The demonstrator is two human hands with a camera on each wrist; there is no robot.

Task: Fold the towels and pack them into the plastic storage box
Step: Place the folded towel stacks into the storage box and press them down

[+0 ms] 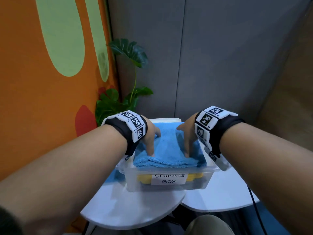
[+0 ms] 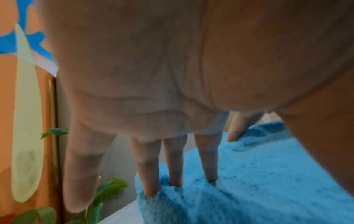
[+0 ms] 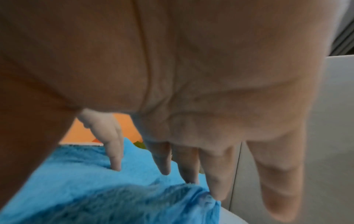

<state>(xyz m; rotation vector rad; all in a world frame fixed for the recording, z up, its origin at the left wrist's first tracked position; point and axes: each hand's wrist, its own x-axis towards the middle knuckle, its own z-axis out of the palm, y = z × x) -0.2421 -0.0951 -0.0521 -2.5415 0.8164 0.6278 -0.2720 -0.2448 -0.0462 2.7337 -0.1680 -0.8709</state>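
The task looks near its end, as far as can be judged; a folded blue towel point(image 1: 166, 150) sits on top of the load in the clear plastic storage box point(image 1: 169, 182), standing proud of the rim, while yellow things point(image 1: 144, 179) show through the front wall beneath it, behind the "STORAGE BOX" label point(image 1: 167, 178); the left hand point(image 1: 149, 135) and right hand point(image 1: 188, 134) both press down on the towel with fingers straight and spread, neither grip closed round anything; the wrist views show fingertips point(image 2: 175, 174) sunk into the pile; another patch of blue cloth point(image 1: 113, 177) lies on the white table point(image 1: 135, 206) left of the box, so one more towel may remain; whether it is folded I cannot tell
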